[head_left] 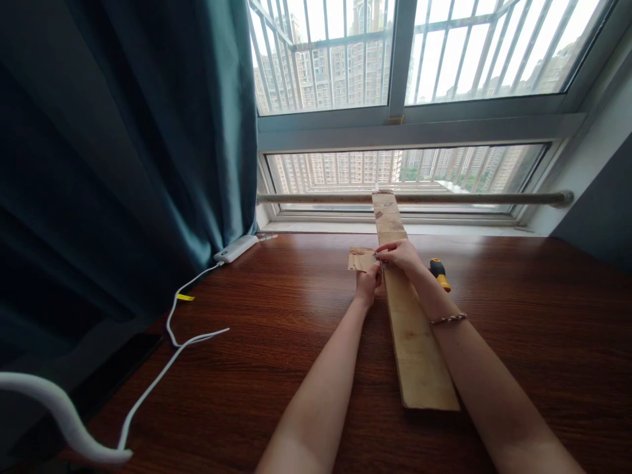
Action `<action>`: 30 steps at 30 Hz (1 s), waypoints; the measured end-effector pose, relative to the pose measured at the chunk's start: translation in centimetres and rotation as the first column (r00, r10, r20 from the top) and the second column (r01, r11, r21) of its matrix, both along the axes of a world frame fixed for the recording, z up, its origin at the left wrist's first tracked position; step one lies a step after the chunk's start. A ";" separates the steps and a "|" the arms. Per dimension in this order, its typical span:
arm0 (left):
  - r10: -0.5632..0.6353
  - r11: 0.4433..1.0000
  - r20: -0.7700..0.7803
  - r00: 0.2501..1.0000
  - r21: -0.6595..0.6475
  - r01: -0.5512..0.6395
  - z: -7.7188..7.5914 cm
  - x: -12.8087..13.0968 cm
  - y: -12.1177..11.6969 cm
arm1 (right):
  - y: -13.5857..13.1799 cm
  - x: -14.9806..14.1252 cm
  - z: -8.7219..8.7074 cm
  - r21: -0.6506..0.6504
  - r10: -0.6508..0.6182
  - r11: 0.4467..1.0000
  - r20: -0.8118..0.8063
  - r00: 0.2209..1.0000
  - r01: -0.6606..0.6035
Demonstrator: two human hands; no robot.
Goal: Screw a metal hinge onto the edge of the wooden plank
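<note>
A small wooden piece lies just left of the long wooden board, near the middle of the dark reddish-brown table, its grain showing and its right end at the fingertips. The left hand is clamped on this piece from below its near edge. The right hand reaches across the board, its fingertips meeting the same end of the piece, where something small seems to glint like metal; whether they are closed on it, I cannot tell. The board runs away from the person, its near end towards the front of the table and its far end by the horizontal rail before the window. A twisted bracelet circles the right wrist. Just right of the right forearm, a black and yellow handle lies on the table. At the far left of the tabletop, a white power strip rests beside the blue curtain, joined to a white cable that has a yellow tag on it. Barred panes rise behind the table, with tall buildings outside.
</note>
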State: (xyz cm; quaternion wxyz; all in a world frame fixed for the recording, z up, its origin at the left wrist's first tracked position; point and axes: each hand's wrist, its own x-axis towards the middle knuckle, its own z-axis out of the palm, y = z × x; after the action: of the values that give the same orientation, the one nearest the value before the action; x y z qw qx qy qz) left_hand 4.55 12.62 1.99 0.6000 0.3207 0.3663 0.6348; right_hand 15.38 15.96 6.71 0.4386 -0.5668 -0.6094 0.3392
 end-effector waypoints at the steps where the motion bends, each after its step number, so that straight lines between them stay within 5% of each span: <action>1: -0.023 0.999 0.007 1.000 0.026 0.023 -0.1 0.0 0.1 | 0.0 0.0 0.0 -0.008 0.001 1.000 -0.017 1.000 -0.002; 11: -0.079 0.991 0.032 0.996 0.111 0.075 -0.3 -0.1 0.3 | 0.3 -0.2 -0.2 -0.034 -0.059 0.998 -0.096 0.994 0.056; 23: -0.089 0.994 0.047 0.995 0.063 0.086 -0.2 0.0 0.2 | 0.6 -0.1 -0.9 0.009 -0.076 0.997 -0.018 0.997 0.076; 30: -0.094 0.995 0.026 0.995 0.033 0.093 -0.5 0.0 0.2 | -0.7 0.3 0.8 0.057 0.002 0.998 -0.180 0.984 0.009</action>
State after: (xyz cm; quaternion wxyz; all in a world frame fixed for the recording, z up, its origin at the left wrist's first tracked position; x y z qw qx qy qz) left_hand 4.57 12.86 1.50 0.6288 0.3383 0.3324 0.6162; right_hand 15.70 15.29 7.46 0.5085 -0.5221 -0.5758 0.3705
